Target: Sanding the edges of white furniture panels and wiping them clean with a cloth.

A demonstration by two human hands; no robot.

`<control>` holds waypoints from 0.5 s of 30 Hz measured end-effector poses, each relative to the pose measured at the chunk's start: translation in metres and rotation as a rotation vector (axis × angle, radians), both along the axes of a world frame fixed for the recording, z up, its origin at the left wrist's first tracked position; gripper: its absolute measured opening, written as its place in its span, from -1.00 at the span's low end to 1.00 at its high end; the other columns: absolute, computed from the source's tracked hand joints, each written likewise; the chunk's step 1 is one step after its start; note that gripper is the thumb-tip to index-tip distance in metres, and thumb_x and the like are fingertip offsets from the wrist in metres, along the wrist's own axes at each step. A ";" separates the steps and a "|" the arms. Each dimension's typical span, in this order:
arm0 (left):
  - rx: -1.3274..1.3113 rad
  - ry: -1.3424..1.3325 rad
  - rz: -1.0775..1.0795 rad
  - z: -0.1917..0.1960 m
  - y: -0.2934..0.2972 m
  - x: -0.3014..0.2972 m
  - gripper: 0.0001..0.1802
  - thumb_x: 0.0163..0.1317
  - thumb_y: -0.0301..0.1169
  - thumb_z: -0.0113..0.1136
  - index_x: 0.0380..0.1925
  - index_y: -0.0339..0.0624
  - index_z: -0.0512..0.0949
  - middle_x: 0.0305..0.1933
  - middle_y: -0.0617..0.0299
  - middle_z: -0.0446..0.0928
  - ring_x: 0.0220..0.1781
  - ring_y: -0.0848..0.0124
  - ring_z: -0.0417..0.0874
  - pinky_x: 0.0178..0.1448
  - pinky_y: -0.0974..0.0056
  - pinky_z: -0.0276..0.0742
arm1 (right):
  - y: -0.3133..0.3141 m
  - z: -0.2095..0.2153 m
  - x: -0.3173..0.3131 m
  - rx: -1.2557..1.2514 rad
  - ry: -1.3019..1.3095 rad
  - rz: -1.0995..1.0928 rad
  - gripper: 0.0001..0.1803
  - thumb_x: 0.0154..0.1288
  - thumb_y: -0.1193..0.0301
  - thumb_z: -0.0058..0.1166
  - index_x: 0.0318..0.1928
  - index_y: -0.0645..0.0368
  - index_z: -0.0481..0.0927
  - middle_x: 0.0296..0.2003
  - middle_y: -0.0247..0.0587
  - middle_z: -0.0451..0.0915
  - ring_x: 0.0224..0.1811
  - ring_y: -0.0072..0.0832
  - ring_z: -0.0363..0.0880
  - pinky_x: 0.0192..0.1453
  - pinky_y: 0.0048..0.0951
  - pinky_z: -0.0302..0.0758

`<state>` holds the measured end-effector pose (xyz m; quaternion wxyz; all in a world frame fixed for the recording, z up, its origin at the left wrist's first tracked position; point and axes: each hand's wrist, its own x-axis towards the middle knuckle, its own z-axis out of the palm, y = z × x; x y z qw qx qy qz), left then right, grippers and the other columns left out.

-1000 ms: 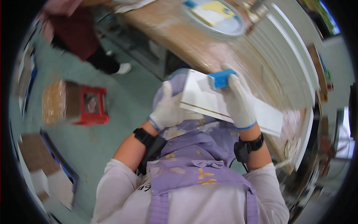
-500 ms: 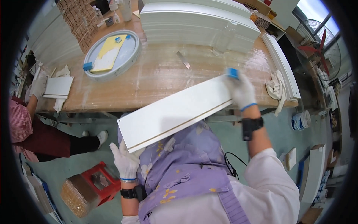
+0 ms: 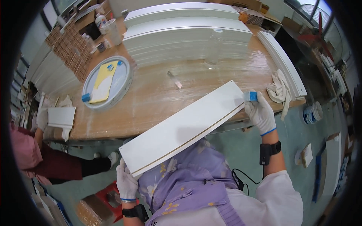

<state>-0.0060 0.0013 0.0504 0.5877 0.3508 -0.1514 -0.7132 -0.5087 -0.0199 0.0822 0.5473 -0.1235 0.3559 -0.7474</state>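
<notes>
A long white board (image 3: 184, 130) with a narrow brown groove along its near edge slants from my lap up onto the table edge. My left hand (image 3: 126, 182), in a white knit glove, grips the board's lower left corner, its fingers partly hidden by the board. My right hand (image 3: 261, 116), gloved alike, pinches a small blue sponge-like block (image 3: 250, 96) just off the board's upper right end. On the table beyond lie a flat metal scraper blade (image 3: 174, 80) and a round grey lid (image 3: 127, 81) bearing a yellow sheet with white paste (image 3: 102, 84) and several blue pieces.
Stacked white boards (image 3: 184, 37) line the table's back, with a clear bottle (image 3: 213, 49) before them. A rag (image 3: 278, 88) and more long boards (image 3: 283, 62) lie at right. At left, a co-worker (image 3: 28, 150) handles a small white panel (image 3: 62, 116). A red stool (image 3: 113, 197) stands below.
My right hand with the blue block has moved right and down, off the board's end. My left hand has closed on the near corner, and the board is tilted more steeply.
</notes>
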 end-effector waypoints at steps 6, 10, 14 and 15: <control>0.050 -0.522 -0.194 -0.001 -0.004 0.000 -0.53 0.43 -0.31 0.00 0.17 -0.48 0.33 0.06 -0.02 0.53 -0.06 0.24 0.68 -0.14 0.22 0.73 | -0.045 0.012 -0.022 0.031 0.446 -0.142 -0.65 0.47 0.33 0.01 0.16 0.22 0.49 -0.18 -0.26 0.60 -0.25 -0.54 0.56 -0.11 -0.47 0.57; 0.108 -0.545 -0.212 -0.004 0.008 0.007 -0.51 0.42 -0.32 0.00 0.17 -0.51 0.30 0.06 -0.06 0.52 -0.08 0.21 0.69 -0.16 0.18 0.73 | -0.069 0.014 -0.030 0.137 0.840 -0.200 -0.56 0.43 0.32 0.04 0.22 0.25 0.47 -0.14 -0.32 0.57 -0.19 -0.60 0.52 -0.07 -0.56 0.49; 0.163 -0.536 -0.212 -0.011 0.019 0.015 -0.56 0.42 -0.37 -0.03 0.17 -0.49 0.30 0.10 -0.05 0.50 0.04 0.20 0.65 0.04 0.11 0.66 | -0.084 0.013 -0.025 0.280 1.097 -0.185 -0.54 0.35 0.32 0.07 0.22 0.20 0.50 -0.12 -0.25 0.61 -0.22 -0.57 0.54 -0.09 -0.55 0.49; 0.155 -0.552 -0.183 -0.013 0.019 0.014 -0.58 0.43 -0.38 -0.02 0.16 -0.48 0.30 0.12 -0.06 0.50 0.08 0.19 0.63 0.12 0.10 0.63 | -0.090 0.011 -0.025 0.317 1.174 -0.178 -0.55 0.35 0.32 0.07 0.21 0.17 0.51 -0.13 -0.23 0.62 -0.24 -0.57 0.54 -0.09 -0.52 0.50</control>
